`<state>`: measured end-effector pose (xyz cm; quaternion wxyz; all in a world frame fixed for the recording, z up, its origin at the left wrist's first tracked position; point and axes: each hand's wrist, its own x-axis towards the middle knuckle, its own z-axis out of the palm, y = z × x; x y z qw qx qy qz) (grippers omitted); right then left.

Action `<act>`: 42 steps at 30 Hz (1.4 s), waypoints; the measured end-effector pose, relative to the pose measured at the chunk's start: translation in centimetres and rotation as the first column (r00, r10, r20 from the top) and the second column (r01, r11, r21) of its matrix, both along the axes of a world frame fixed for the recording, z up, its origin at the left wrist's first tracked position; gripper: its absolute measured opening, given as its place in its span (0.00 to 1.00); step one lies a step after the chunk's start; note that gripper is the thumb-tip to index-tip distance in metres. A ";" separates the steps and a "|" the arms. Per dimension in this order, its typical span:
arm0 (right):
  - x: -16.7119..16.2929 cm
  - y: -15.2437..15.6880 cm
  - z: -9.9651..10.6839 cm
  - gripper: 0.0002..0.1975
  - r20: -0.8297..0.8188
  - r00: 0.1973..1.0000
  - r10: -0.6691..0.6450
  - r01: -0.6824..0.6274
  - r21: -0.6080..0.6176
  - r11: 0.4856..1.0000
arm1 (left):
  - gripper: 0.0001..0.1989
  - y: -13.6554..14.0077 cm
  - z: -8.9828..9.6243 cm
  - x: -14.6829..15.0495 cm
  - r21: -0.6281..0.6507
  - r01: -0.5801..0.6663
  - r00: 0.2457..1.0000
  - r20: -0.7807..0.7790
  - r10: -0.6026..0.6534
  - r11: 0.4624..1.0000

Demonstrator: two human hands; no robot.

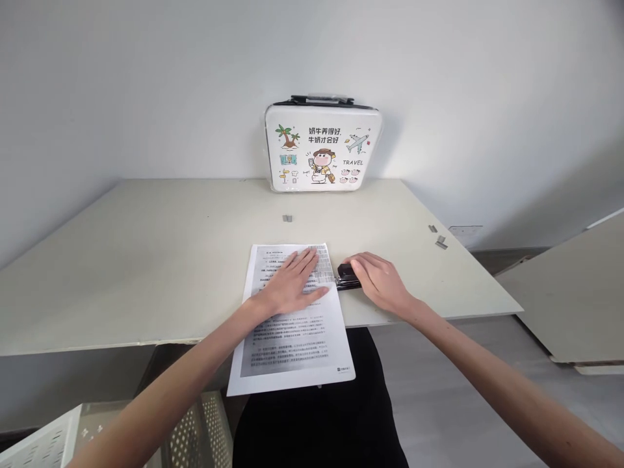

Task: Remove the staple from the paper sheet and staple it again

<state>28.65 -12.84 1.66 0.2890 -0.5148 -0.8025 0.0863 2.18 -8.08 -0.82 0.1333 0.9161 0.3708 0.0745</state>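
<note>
A printed sheet of paper (pixel 297 351), perhaps a stack, lies on the table and hangs past its front edge towards my lap. My left hand (pixel 290 286) rests flat on its upper part with the fingers spread. Just right of the paper, my right hand (pixel 383 283) grips a black stapler (pixel 347 276) from above. The stapler's front end meets the paper's right edge; whether the paper is between its jaws I cannot make out.
A white case (pixel 323 149) with cartoon prints stands against the wall at the back of the table (pixel 170 260). Small strips of staples lie near the case (pixel 287 218) and at the table's right side (pixel 441 242). A perforated basket (pixel 195 429) sits below at left.
</note>
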 end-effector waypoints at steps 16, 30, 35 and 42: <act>5.4 -1.1 -2.3 0.20 -0.318 0.931 -0.180 0.070 -0.328 0.942 | 0.34 -2.0 3.2 -6.8 0.014 -0.111 0.992 -0.050 0.112 0.994; 5.5 -1.0 -2.7 0.20 -0.480 0.835 -0.270 0.131 -0.303 0.944 | 0.43 -8.1 3.4 -13.6 0.119 -0.134 0.979 -0.137 0.150 0.984; 5.6 -2.6 -1.8 0.21 -0.633 0.711 -0.306 0.151 -0.287 0.946 | 0.44 -6.4 2.9 -8.8 0.103 -0.112 0.986 -0.116 0.123 0.988; 8.3 -7.7 -0.1 0.22 -0.638 0.682 -0.356 0.244 -0.261 0.934 | 0.47 -0.5 0.6 1.2 0.050 -0.033 0.999 -0.040 0.035 0.998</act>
